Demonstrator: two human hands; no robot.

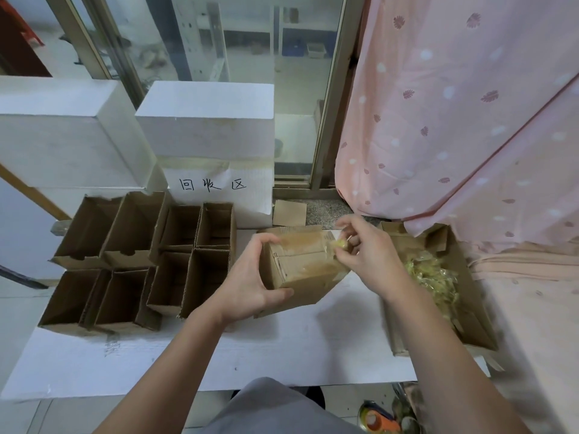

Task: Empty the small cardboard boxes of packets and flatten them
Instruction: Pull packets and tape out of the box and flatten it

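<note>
A white foam slab [282, 349] carries eight open corrugated boxes [141, 258] at left. Centre, the left hand [250, 277] grips a taped brown cardboard box [300, 264]; the right hand [363, 249] pinches crinkly yellow tape [340, 244].

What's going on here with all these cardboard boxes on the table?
A person is working through small cardboard boxes at a white table. The left hand grips a small box that is still taped, while the right hand pinches a strip of tape at its top edge. To the left stand open, empty boxes. On the right, a larger carton holds a pile of yellowish packets.
</note>
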